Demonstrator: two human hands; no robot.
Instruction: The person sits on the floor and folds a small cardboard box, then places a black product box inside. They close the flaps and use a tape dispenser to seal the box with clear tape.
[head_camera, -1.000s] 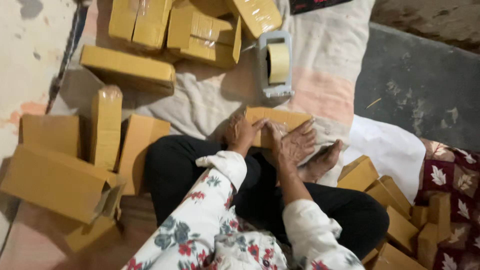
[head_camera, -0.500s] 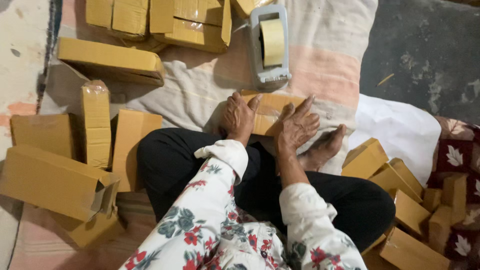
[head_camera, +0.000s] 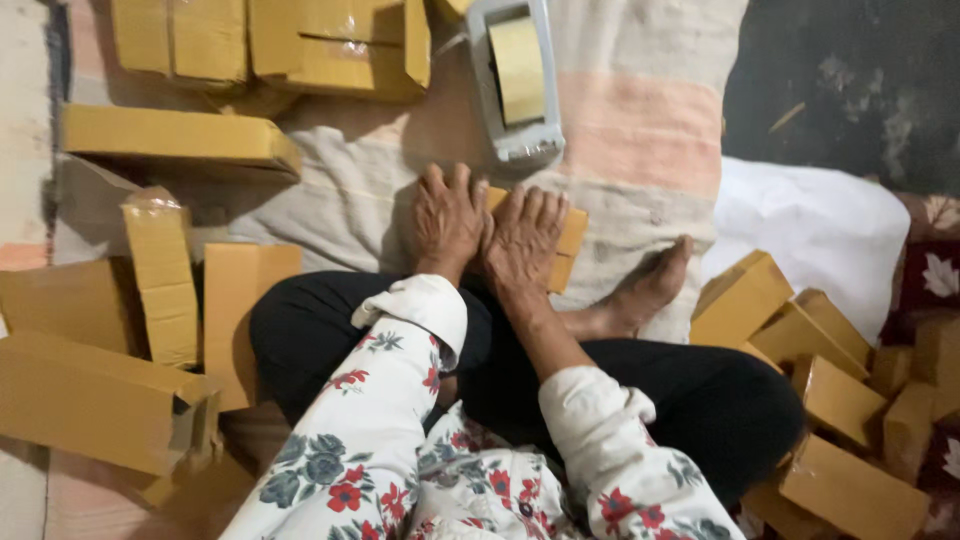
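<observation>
Both my hands lie palm down, side by side, on a small yellow cardboard box (head_camera: 570, 235) that rests on the cloth in front of my crossed legs. My left hand (head_camera: 447, 218) covers the box's left part, my right hand (head_camera: 523, 240) its middle. Only the box's right end and a sliver near the top show past the fingers. Just beyond the fingertips stands a grey tape dispenser (head_camera: 517, 85) with a roll of tan tape.
Yellow boxes are piled at the left (head_camera: 95, 400), at the back (head_camera: 340, 45) and at the right (head_camera: 835, 395). A bare foot (head_camera: 645, 290) lies right of the hands. A white cloth (head_camera: 810, 225) and dark floor (head_camera: 850, 80) are at the right.
My hands and the small box have slid forward along the cloth, closer to the tape dispenser. The fingers now lie flat on the box rather than curled around it.
</observation>
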